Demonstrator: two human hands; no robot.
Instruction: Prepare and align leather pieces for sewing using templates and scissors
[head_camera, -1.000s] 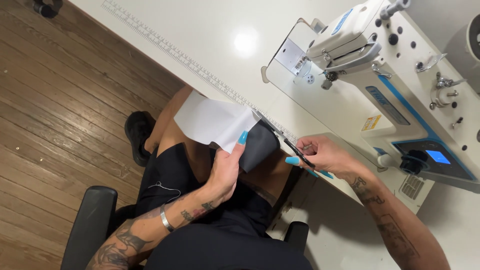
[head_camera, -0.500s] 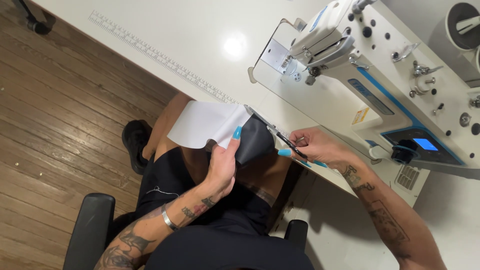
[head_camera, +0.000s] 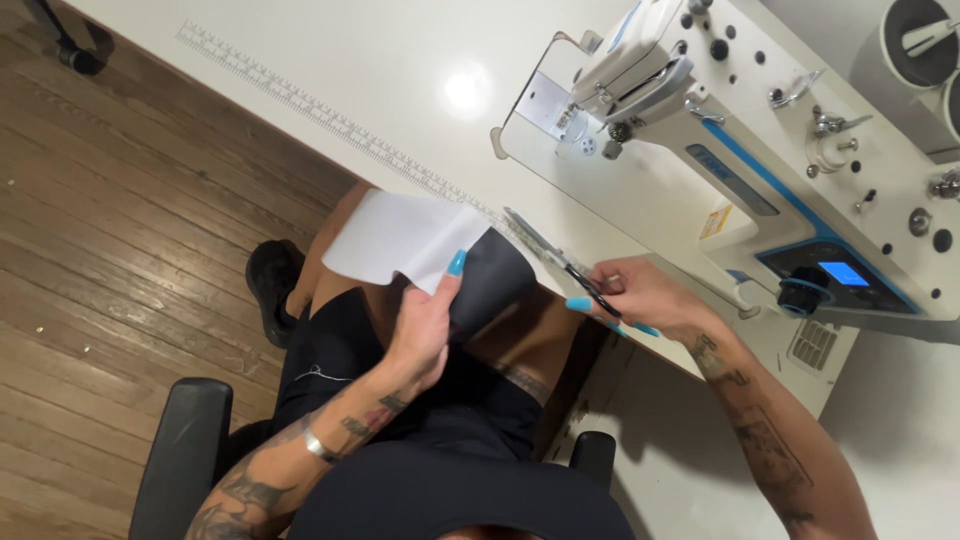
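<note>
Your left hand (head_camera: 425, 325) pinches the white-and-black fabric piece (head_camera: 425, 245) over your lap, just off the counter (head_camera: 330, 60) edge. Your right hand (head_camera: 650, 297) has its grip closed on scissors (head_camera: 560, 262), blades at the fabric's edge; no cut shows yet, so trimming seems barely begun.

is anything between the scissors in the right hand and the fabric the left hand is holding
Nothing visible does. The right hand holds the dark-handled metal scissors over the white table's edge, blades pointing toward the white and black fabric piece pinched by the left hand. Only open air lies between blade tips and fabric.
</note>
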